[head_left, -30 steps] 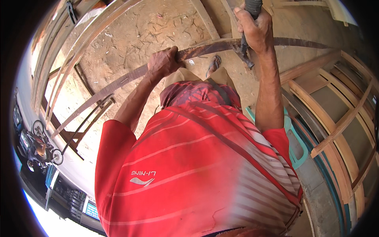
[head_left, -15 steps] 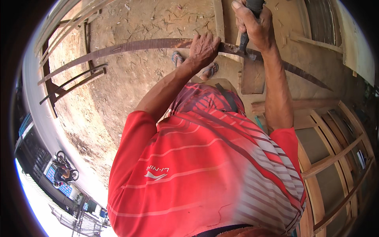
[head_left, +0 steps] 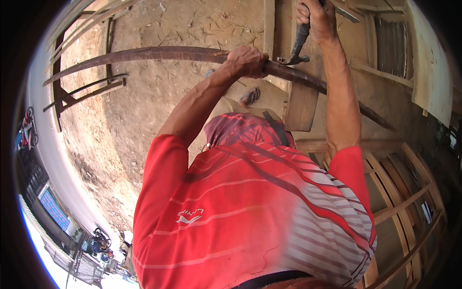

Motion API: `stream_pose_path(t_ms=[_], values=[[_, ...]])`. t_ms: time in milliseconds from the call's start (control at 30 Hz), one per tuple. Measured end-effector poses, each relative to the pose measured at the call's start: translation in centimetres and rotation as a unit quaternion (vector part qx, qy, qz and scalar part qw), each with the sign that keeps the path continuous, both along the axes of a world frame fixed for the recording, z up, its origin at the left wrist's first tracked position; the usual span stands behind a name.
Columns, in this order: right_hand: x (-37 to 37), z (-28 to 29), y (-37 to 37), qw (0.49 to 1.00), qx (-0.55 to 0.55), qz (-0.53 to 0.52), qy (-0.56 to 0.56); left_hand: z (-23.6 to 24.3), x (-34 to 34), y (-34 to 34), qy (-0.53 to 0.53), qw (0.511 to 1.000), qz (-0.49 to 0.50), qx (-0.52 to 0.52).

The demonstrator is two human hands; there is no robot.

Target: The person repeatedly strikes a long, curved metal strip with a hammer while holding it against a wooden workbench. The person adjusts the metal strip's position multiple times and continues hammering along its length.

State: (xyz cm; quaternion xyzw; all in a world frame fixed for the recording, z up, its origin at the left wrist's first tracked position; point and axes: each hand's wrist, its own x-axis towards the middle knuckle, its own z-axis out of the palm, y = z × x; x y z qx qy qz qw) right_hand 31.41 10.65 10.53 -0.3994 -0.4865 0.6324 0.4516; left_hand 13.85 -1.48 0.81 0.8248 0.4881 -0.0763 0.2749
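A long, dark reddish-brown wooden strip (head_left: 163, 53) runs across in front of me, its left end far out and its right end passing beyond my right forearm. My left hand (head_left: 247, 61) is wrapped round it near the middle. My right hand (head_left: 317, 20) grips the dark handle of a claw hammer (head_left: 301, 40), its head down beside the strip, just right of my left hand. Whether the head touches the wood I cannot tell. Under the strip there stands a brown board or block (head_left: 301, 107).
Wooden frames (head_left: 409, 212) stand close at my right. A rack of timber (head_left: 60, 91) is at the far left, by a road (head_left: 53, 139) with motorbikes (head_left: 100, 241). Wood scraps litter the dirt floor (head_left: 192, 29). A pale panel (head_left: 430, 72) leans at the far right.
My left hand has closed further round the strip, which has turned a little. The hammer head has shifted slightly left and its handle leans more. My right hand has moved up a little.
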Motion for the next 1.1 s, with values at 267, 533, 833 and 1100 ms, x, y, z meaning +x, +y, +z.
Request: stream_pose_path(t_ms=[267,533,833,1100], values=[[0.6,-3.3,4.1,0.996,-0.088,-0.012,0.033,-0.1,0.0,1.0,0.006,1.0,-0.01,-0.01],[0.1,-3.3,3.3,0.995,-0.036,-0.09,0.021,-1.1,0.6,-0.1,-0.025,0.998,-0.02,0.059],[0.5,-2.6,1.0,0.962,0.054,-0.258,-0.068,-1.3,2.1,0.3,-0.005,1.0,0.006,-0.018],[1.1,-2.4,-0.5,0.901,0.166,-0.344,-0.206,-1.4,2.2,1.2,0.004,0.999,-0.033,-0.025]])
